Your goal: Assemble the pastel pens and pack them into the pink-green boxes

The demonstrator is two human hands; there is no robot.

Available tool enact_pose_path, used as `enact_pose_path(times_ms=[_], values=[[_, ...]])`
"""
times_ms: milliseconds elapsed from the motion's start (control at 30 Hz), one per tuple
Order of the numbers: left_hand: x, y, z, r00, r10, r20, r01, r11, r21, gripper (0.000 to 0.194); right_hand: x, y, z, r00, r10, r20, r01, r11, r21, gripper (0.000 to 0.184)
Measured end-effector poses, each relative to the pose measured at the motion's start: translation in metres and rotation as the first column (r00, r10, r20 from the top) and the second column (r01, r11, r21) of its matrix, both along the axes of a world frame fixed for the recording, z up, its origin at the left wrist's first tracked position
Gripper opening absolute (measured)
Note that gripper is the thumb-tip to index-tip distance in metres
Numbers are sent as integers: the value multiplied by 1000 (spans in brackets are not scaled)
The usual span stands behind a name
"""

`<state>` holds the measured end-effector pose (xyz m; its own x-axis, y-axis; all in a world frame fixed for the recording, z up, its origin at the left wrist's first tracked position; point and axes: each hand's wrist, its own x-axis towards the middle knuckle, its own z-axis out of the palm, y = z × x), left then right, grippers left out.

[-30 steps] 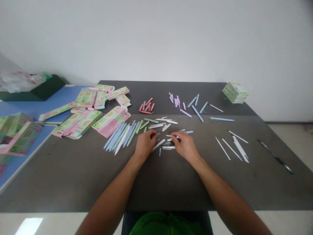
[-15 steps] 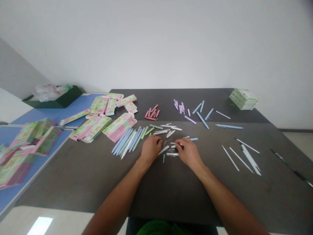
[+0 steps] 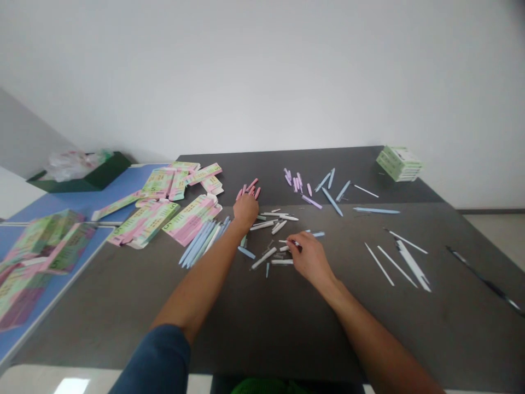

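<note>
My left hand reaches forward over the pile of pink pen parts, its fingers stretched out among them; the fingertips are hard to tell from the pieces. Nearer to me, my right hand is closed in a pinch on a small white pen part. Around that hand lie loose pen pieces: a white pen barrel, a clear-white tube and a short blue piece. More white pen parts lie between the two hands. A row of blue and white pen barrels is partly hidden behind my left forearm.
Pink-green flattened boxes spread at the left. Purple pen parts and blue barrels lie farther back. At the right are thin white refills, a black pen and stacked green boxes. A dark green tray holds plastic bags.
My left hand has moved forward from the white pieces to the pink pile. A blue piece now shows where it was. My right hand stays near its spot, and the view has shifted slightly.
</note>
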<state>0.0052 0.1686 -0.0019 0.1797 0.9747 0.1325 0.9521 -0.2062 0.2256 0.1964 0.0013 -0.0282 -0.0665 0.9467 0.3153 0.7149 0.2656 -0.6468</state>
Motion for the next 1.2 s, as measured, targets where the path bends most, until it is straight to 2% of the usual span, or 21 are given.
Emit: enact_pose_path(times_ms=[200, 333, 467, 600, 700, 800, 967, 1133, 1200], values=[[1, 14, -16, 999, 38, 5, -38, 999, 6, 45, -1, -1, 4, 1000, 1, -25, 0, 1000, 3, 14], [4, 9, -13, 998, 62, 10, -63, 995, 77, 42, -2, -1, 7, 999, -12, -53, 12, 1000, 3, 13], [6, -12, 1, 1000, -8, 18, 5, 989, 147, 36, 1, 0, 10, 998, -31, -58, 32, 999, 16, 14], [3, -53, 12, 956, 43, 290, -43, 999, -5, 26, 3, 0, 13, 994, -69, -83, 69, 998, -3, 15], [1, -89, 16, 854, 22, 520, 4, 999, -49, 19, 3, -1, 17, 987, -87, -135, 82, 996, -39, 16], [1, -119, 16, 665, 64, 744, 57, 989, -136, 23, 1, -2, 20, 973, -86, -214, 76, 996, -51, 15], [4, -144, 10, 360, 190, 913, 127, 960, -249, 25, -3, -5, 25, 929, -98, -356, 83, 995, -57, 16], [7, -151, 12, 212, 228, 950, 211, 939, -272, 30, -7, -12, 32, 894, -81, -441, 58, 996, -64, 18], [8, -154, 16, 184, 230, 956, 215, 939, -267, 30, -10, -15, 34, 891, -62, -451, 38, 997, -60, 18]])
